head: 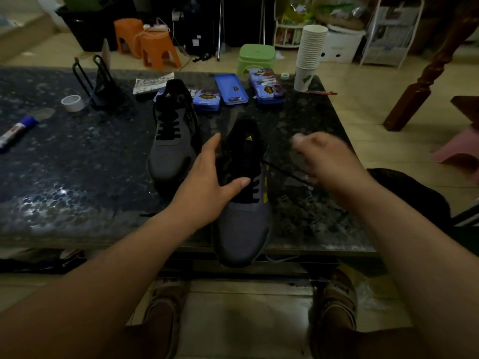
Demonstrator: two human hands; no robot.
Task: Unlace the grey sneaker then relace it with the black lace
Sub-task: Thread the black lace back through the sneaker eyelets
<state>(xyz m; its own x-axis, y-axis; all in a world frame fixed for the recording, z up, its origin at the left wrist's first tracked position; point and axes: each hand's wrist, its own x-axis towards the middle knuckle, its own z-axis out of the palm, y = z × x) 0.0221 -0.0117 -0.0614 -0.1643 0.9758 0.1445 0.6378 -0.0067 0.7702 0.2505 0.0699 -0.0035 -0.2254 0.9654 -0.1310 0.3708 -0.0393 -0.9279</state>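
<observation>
As left hand (207, 182) touches sneaker (243, 229), right hand (324, 161) — blurred — seemingly pinches lace (285, 172).

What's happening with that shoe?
A person is working on the nearer grey sneaker at the table edge. The left hand lies open against it, steadying it, while the blurred right hand pulls the black lace out sideways. Its lower rows are laced. A second sneaker stands behind.

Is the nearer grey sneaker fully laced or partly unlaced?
Partly unlaced: the black lace crosses only lower eyelets, and one end stretches to the right hand.
</observation>
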